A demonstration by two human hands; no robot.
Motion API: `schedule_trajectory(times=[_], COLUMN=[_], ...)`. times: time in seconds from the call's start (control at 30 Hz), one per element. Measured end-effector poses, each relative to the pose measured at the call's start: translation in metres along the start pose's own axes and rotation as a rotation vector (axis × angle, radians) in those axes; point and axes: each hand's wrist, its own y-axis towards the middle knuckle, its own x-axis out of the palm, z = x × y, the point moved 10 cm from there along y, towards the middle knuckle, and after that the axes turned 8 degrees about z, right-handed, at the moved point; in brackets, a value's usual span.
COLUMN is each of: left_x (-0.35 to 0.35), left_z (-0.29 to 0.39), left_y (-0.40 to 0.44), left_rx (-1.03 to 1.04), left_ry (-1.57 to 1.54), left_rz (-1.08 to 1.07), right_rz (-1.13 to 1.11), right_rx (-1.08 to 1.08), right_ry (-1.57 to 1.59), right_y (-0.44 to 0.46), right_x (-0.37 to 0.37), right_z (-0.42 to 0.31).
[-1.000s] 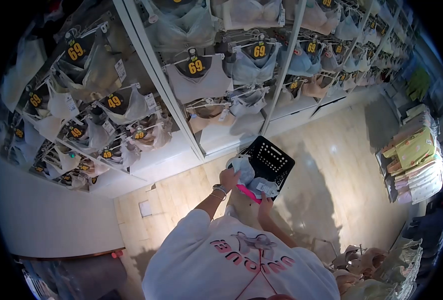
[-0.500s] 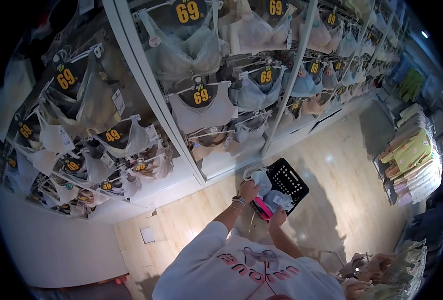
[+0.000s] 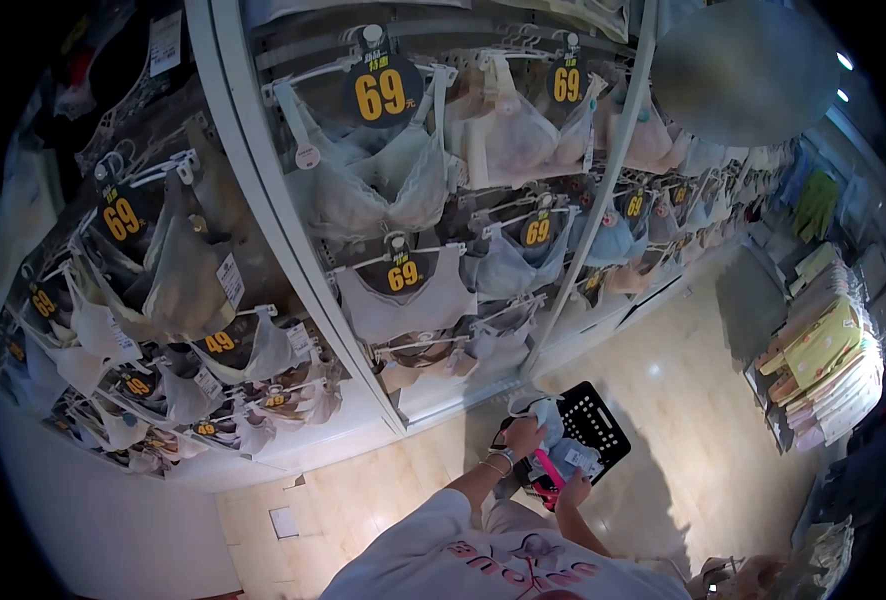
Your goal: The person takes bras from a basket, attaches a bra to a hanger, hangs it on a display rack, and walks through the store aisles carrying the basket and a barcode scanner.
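1. Bra (image 3: 565,452): over the basket's (image 3: 598,425) near side.
2. Left grip (image 3: 525,435) and right grip (image 3: 575,488) seem to pinch opposite ends.
3. Best hold it level, clear of the basket's pink strip (image 3: 548,468).

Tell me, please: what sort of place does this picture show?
Probably an underwear shop or department: bras hang in rows, round price signs show 69 or 49, and a black shopping basket is present.

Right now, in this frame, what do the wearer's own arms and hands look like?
The left hand is gloveless, with light bands at its wrist; the right hand is gloveless too, with none showing. Loose white sleeves end well short of both.
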Motion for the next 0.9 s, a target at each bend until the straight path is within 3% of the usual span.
schedule_trajectory(times=[0.17,0.23,0.27,0.33,0.37,0.43,0.5,0.53,0.57,0.63,0.73,0.8,0.87,0.9], left_x=[0.052,0.061,0.060,0.002,-0.013,-0.016,-0.065,-0.104,-0.147,-0.164,-0.205,-0.217,-0.228,-0.233], left_z=[0.004,0.014,0.025,0.098,0.121,0.118,0.144,0.160,0.179,0.188,0.204,0.201,0.194,0.187], left_y=[0.026,0.044,0.056,0.085,0.100,0.127,0.146,0.146,0.147,0.150,0.141,0.137,0.134,0.131], left_rx=[-0.045,-0.032,-0.028,0.128,0.185,0.061,0.003,-0.042,-0.086,0.081,0.123,0.174,0.177,0.143], left_ry=[-0.019,-0.075,-0.106,-0.386,-0.538,-0.593,-0.794,-0.856,-0.919,-0.961,-1.041,-1.012,-1.016,-1.034], left_rz=[-0.133,-0.216,-0.255,-0.177,-0.128,-0.193,-0.182,-0.171,-0.157,-0.146,-0.278,-0.296,-0.283,-0.262], right_rz=[-0.006,-0.085,-0.045,-0.011,-0.224,-0.172,-0.365,-0.443,-0.517,-0.380,-0.590,-0.807,-0.729,-0.670], right_rx=[0.004,-0.087,-0.183,-0.339,-0.282,-0.453,-0.485,-0.623,-0.747,-0.916,-1.158,-1.217,-1.578,-1.588], right_ry=[0.048,-0.028,0.118,0.305,0.427,0.184,-0.278,-0.396,-0.509,-0.143,0.230,0.270,0.280,0.278], right_y=[0.041,0.076,0.092,0.128,0.159,0.191,0.229,0.234,0.227,0.191,0.079,0.004,-0.093,-0.112], right_x=[-0.001,0.012,0.007,-0.001,0.003,0.008,0.039,0.054,0.069,0.067,0.077,0.091,0.093,0.110], right_z=[-0.009,-0.016,-0.037,-0.088,-0.133,-0.192,-0.231,-0.263,-0.294,-0.414,-0.576,-0.632,-0.688,-0.700])
